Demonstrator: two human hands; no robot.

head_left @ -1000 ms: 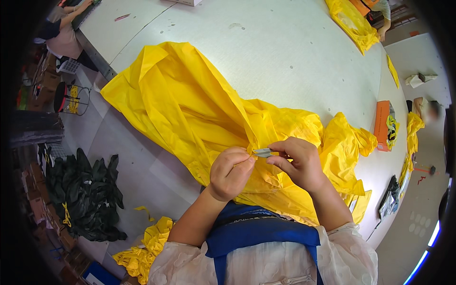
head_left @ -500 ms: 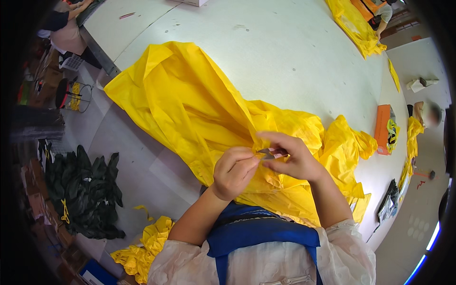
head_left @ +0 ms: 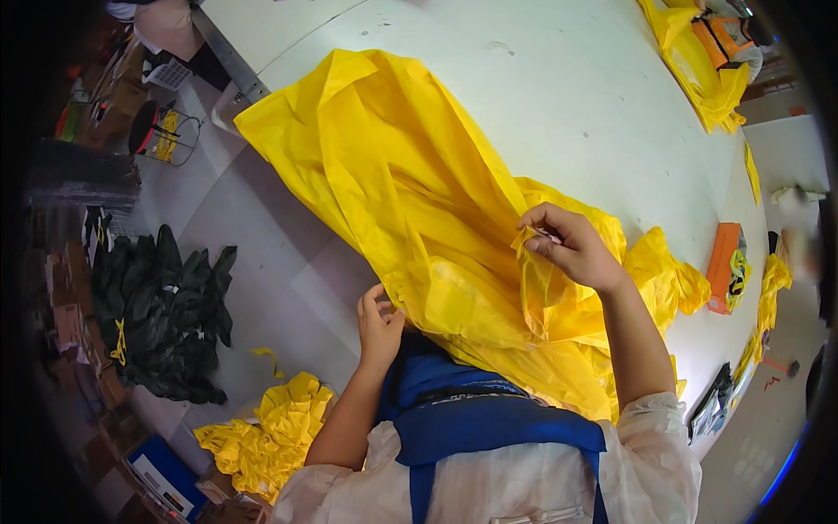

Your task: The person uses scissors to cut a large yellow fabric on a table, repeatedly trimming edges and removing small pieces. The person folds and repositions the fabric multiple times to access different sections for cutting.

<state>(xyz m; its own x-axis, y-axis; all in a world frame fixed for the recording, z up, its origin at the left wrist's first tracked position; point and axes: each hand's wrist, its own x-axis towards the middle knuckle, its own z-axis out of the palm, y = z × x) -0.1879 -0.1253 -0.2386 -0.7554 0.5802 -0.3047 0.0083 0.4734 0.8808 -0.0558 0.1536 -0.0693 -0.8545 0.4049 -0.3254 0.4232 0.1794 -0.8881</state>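
A large piece of thin yellow waterproof fabric (head_left: 410, 166), possibly a garment, lies creased over the table in front of me. My right hand (head_left: 567, 247) pinches a raised fold of it, right of the middle. Something small and pinkish shows among that hand's fingers; most of it is hidden. At the fabric's near left edge is my left hand (head_left: 380, 327), its fingers bent and apart from the thumb. It seems to hold nothing, though I cannot tell whether the fingertips touch the cloth.
The pale table (head_left: 559, 96) stretches away beyond the fabric. An orange box (head_left: 724, 266) stands at the right. Dark green garments (head_left: 161, 319) and a yellow heap (head_left: 266, 437) lie low on the left. A round stool (head_left: 147, 128) is behind them. Another person works at far right.
My hands were together over the fabric, with small metal snips in the right. They have parted: the left went down-left, the right up-right, lifting a fold. The snips' blades no longer show.
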